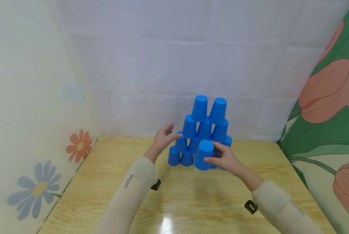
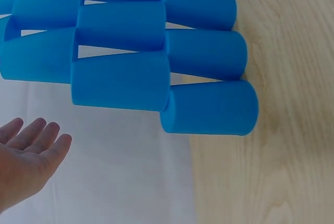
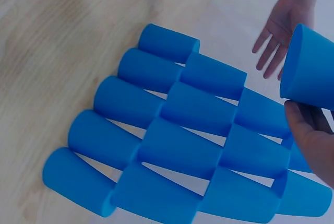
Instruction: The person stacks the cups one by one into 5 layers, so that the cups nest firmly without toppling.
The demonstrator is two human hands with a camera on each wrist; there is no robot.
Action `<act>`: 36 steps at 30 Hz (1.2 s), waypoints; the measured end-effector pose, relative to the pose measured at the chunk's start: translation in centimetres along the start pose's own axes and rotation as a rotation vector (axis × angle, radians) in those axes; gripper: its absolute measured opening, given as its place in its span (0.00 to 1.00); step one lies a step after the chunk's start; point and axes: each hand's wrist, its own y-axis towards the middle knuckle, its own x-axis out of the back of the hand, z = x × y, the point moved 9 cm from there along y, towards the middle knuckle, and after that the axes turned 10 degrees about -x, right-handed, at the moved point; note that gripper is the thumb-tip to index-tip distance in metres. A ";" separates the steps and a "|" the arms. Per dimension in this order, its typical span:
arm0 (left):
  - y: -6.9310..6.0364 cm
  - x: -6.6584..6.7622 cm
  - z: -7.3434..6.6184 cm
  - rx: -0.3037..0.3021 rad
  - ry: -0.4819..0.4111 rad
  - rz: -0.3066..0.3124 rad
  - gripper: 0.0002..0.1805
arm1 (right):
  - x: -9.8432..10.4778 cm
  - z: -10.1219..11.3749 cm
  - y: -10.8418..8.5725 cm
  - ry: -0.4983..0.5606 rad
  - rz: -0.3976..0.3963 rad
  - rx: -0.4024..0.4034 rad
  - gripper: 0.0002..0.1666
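Blue plastic cups stand upside down in a stepped pyramid (image 1: 189,127), with two cups (image 1: 199,109) side by side in its highest row. My right hand (image 1: 227,160) grips a single blue cup (image 1: 205,152) in front of the stack, narrow end up; this cup hides part of the lower rows. The same held cup (image 3: 313,70) shows at the right wrist view's edge, between thumb and fingers. My left hand (image 1: 164,138) is beside the pyramid's left side with nothing in it. In the left wrist view its fingers (image 2: 39,138) are extended, apart from the cups.
The pyramid stands on a light wood table (image 1: 192,208), toward the back. Behind it hangs a creased white cloth (image 1: 162,65). Flower-painted walls (image 1: 79,146) border the table at left and right. A small dark device (image 1: 251,206) sits by the right cuff.
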 end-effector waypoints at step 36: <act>-5.2 -0.7 4.6 0.049 -0.110 -0.065 0.40 | 8.1 9.4 6.0 -0.120 -0.199 0.023 0.37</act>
